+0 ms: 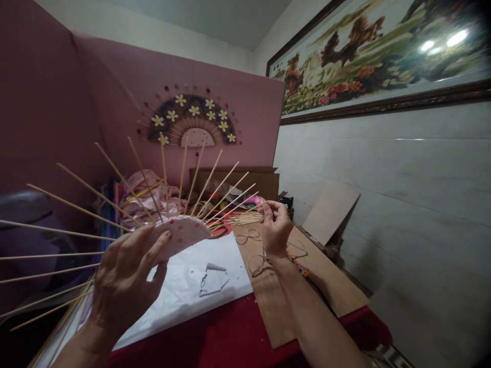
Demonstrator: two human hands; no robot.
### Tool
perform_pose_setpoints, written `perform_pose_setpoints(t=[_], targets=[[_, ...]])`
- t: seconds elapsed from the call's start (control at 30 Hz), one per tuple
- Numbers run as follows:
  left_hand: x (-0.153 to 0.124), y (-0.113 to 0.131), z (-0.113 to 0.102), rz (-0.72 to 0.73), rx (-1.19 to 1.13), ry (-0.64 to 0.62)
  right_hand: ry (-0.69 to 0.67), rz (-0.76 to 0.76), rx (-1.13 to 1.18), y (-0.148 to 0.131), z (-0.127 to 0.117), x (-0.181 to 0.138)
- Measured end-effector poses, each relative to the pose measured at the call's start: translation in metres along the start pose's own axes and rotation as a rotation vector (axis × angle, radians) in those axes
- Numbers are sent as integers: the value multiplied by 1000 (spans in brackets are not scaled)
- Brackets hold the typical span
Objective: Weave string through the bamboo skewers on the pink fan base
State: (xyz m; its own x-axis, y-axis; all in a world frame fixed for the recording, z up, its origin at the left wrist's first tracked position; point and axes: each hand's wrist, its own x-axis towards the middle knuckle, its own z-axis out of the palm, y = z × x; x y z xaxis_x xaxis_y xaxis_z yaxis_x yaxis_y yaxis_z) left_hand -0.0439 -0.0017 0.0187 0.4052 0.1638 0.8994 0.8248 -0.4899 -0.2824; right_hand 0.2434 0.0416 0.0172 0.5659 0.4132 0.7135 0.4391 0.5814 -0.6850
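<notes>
My left hand (126,276) grips a half-round pink dotted disc (183,231) with several thin wooden sticks (88,191) fanning out from its rim, held up above the table. My right hand (275,225) is raised to the right of the disc, its fingers pinched on a thin pale strand (245,210) that runs toward the sticks. A beaded bracelet (297,263) circles my right wrist.
A white paper sheet (192,286) with scraps lies on the red table (238,332), beside a brown board (307,286) carrying loose cord loops. A finished flowered fan (194,120) hangs on the pink partition. Cardboard boxes and clutter stand behind; a framed picture (383,56) hangs at right.
</notes>
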Motion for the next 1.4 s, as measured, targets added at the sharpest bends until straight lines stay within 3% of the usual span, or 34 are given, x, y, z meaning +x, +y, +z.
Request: perform_pose_setpoints(t=[0.27, 0.57, 1.03, 1.4], targets=[[0, 1, -1, 6, -7, 1, -90, 8, 65, -7, 4, -6], [-1, 0, 0, -35, -15, 19, -49, 128, 219, -5, 7, -4], [-2, 1, -2, -21, -8, -46, 65, 115, 95, -4, 2, 2], [-3, 1, 0, -25, -21, -40, 26, 136, 89, -5, 1, 3]])
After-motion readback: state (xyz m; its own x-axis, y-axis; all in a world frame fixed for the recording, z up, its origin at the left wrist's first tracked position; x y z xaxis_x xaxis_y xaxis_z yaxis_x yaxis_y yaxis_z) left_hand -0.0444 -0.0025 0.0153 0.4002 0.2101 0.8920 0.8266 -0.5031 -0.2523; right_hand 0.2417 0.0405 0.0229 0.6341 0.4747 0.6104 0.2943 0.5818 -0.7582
